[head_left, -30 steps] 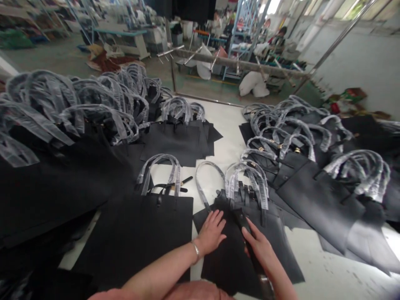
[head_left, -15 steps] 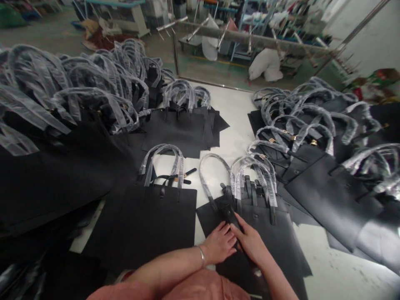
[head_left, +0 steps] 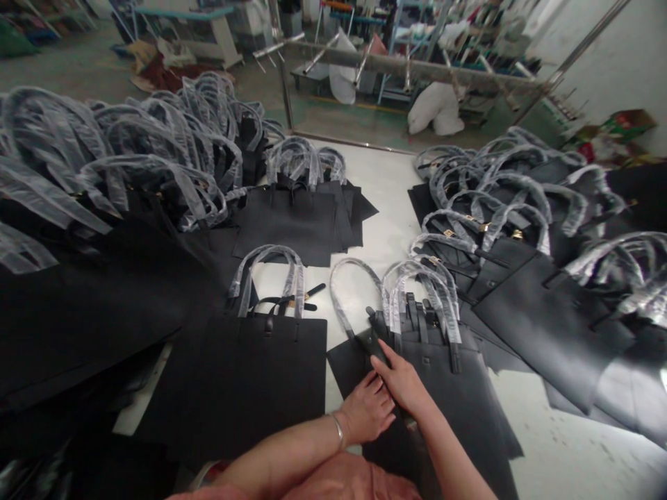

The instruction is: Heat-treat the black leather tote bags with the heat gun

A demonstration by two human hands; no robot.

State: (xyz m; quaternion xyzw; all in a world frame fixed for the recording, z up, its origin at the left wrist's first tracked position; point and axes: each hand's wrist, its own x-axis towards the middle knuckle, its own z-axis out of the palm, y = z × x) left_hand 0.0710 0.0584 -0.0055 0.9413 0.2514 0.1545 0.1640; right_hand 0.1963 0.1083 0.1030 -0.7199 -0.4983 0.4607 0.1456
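No readable txt/labels anywhere, black leather totes [head_left: 260,389] incl.

White table [head_left: 380,208] shows between tote bags [head_left: 281,229] (wrapped handles [head_left: 246,285] crowding).

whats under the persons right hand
A black strap runs under the right hand, over a black leather tote. The palm hides that stretch of strap.
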